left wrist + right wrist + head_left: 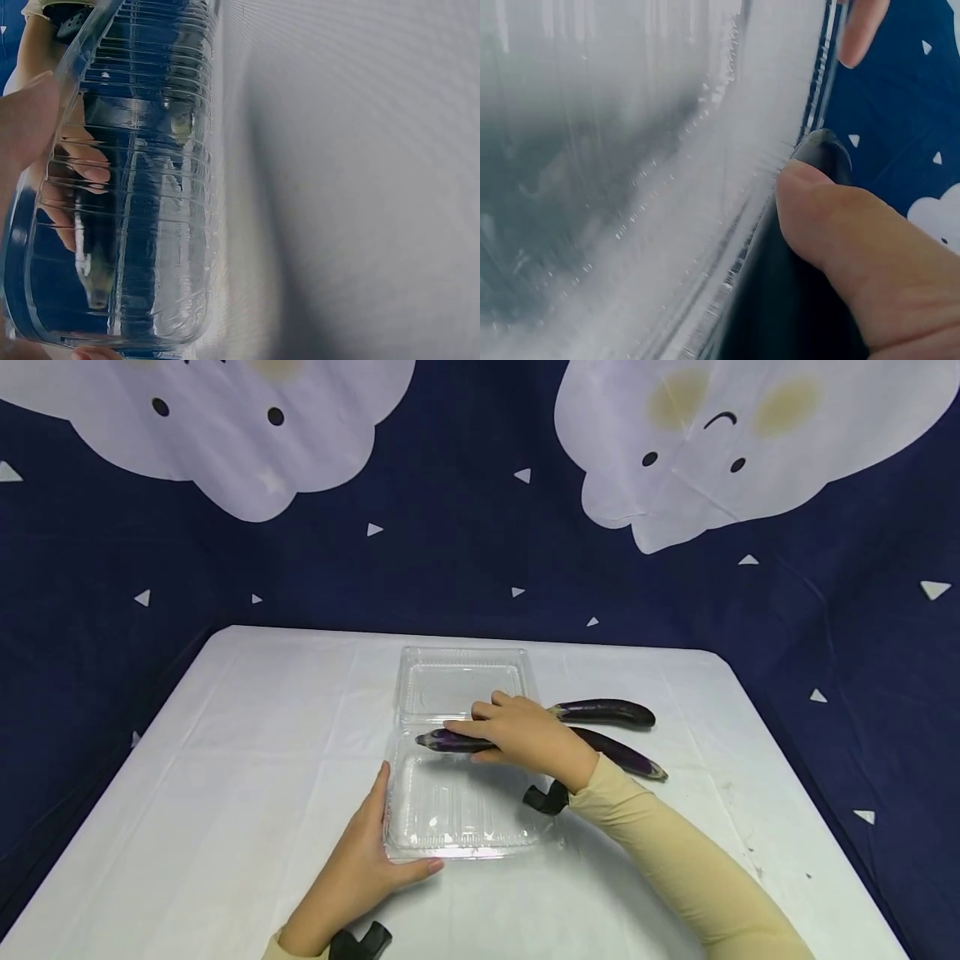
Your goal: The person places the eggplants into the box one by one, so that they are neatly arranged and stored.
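A clear plastic clamshell box (465,839) lies opened flat, its lid half at the far side. My left hand (367,843) holds its near left corner, thumb along the front edge and fingers against the left side. Over the box's middle, my right hand (525,737) grips a dark purple eggplant (453,741); its pale-tipped end points left and the palm hides the rest. In the right wrist view my thumb presses on the eggplant (780,300) beside the box rim. Two more eggplants, a far one (611,712) and a nearer one (622,753), lie just right of the box.
A white cloth covers the table (247,793). Behind it hangs a dark blue curtain (465,568) with white clouds and small triangles. Black straps with camera mounts sit at both wrists, the right mount (546,799) over the box's right side.
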Tool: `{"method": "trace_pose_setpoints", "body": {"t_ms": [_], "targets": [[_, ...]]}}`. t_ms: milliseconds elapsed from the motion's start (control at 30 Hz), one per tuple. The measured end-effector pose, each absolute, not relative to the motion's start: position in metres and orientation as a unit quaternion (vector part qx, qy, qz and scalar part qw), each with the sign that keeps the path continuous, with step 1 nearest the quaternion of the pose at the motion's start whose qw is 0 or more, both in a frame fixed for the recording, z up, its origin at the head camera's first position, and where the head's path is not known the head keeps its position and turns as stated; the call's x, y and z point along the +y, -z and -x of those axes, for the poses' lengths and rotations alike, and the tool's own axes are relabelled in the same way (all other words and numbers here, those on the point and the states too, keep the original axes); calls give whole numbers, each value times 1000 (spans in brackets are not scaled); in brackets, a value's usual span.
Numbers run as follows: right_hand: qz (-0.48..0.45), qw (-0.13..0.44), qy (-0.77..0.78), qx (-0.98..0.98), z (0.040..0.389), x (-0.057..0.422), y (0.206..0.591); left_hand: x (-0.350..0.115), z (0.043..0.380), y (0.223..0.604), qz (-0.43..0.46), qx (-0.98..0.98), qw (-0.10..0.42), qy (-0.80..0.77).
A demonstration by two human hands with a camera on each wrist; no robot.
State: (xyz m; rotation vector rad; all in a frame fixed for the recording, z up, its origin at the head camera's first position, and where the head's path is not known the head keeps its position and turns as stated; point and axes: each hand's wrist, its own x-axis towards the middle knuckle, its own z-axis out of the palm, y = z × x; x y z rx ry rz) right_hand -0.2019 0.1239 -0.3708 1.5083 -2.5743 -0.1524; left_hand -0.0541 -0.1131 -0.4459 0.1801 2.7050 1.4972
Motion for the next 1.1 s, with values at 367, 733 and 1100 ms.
{"method": "trace_pose_setpoints", "body": {"t_ms": [367,733,1100], "targets": [[-525,92,87,-842,197,113,388,-113,54,447,-60,870,23,-489],[-532,119,138,-827,188,98,401,-113,54,447,-58,873,24,-483],[-531,141,137,-824,189,98,411,-113,54,448,-60,874,17,-482]]}}
